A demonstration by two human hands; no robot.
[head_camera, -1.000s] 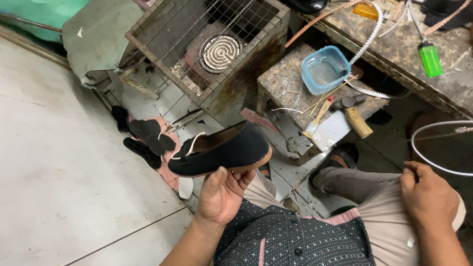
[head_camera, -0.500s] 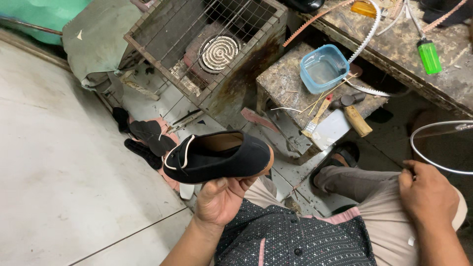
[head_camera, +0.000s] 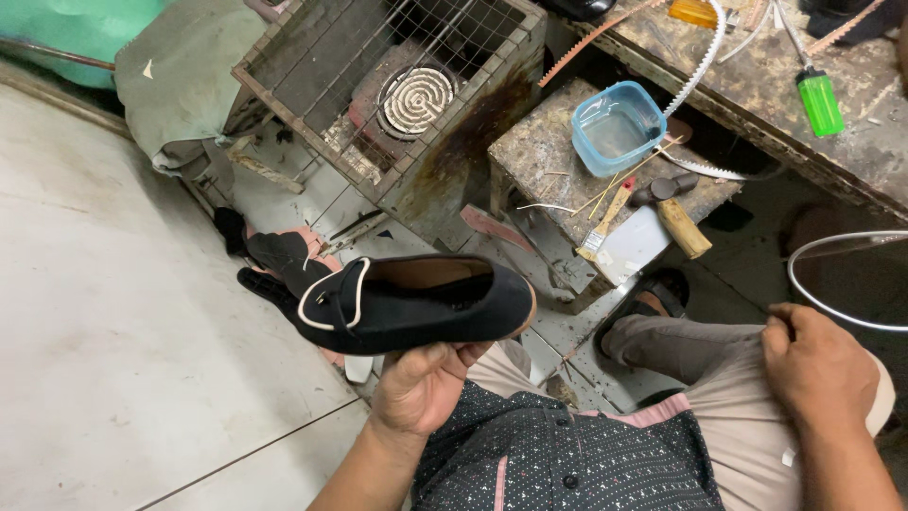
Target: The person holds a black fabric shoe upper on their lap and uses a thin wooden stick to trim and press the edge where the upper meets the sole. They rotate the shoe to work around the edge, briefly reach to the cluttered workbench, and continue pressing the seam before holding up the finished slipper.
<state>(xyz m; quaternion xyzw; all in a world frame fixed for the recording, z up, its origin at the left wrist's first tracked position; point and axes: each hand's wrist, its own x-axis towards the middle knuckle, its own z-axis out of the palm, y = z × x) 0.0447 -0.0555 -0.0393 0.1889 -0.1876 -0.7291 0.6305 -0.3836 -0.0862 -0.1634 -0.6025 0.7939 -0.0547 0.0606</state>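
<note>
My left hand point(head_camera: 423, 383) holds a black slip-on shoe point(head_camera: 416, 303) with white trim from underneath, level and side-on, its opening facing up and the toe pointing right. My right hand point(head_camera: 819, 364) rests on my right knee, fingers curled against the beige trouser cloth, with nothing visible in it. I sit low, and one foot in a dark sandal point(head_camera: 653, 295) shows on the floor ahead.
A rusty wire cage point(head_camera: 312, 114) with a coil heater point(head_camera: 413, 97) stands ahead. On a low stone block point(head_camera: 539, 156) sit a blue plastic tub point(head_camera: 617, 126), a small brush point(head_camera: 606, 220) and a hammer point(head_camera: 673, 213). Dark shoe pieces point(head_camera: 270, 260) lie on the floor at left. A green lighter point(head_camera: 819, 99) lies on the bench.
My left hand has turned the shoe, so its sole no longer faces me and its side and opening show. The right hand has stayed on the knee.
</note>
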